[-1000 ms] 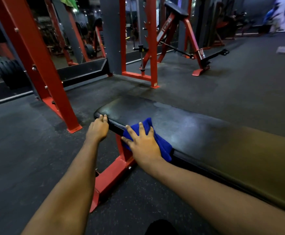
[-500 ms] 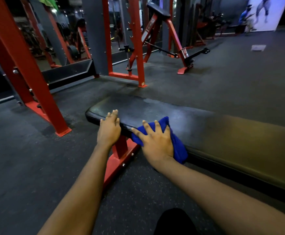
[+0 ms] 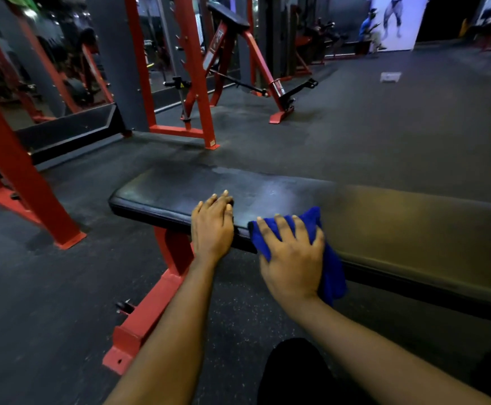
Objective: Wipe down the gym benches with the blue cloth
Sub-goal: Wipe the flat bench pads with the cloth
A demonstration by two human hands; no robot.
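A flat gym bench [image 3: 297, 194] with a black padded top on a red steel leg runs from the centre to the right edge. The blue cloth [image 3: 330, 267] lies bunched over the bench's near edge. My right hand [image 3: 292, 258] presses flat on the cloth with spread fingers. My left hand [image 3: 212, 226] rests on the near edge just to the cloth's left, fingers straight on the pad, holding nothing.
A red rack upright [image 3: 22, 182] stands on the floor at left. A second red frame [image 3: 191, 83] and an angled red machine [image 3: 256, 62] stand behind the bench. The bench's red foot [image 3: 139, 325] juts toward me. Dark rubber floor [image 3: 384, 127] stretches to the right.
My right hand has slid the cloth to the right along the bench's near edge. My left hand has followed it rightward along the same edge.
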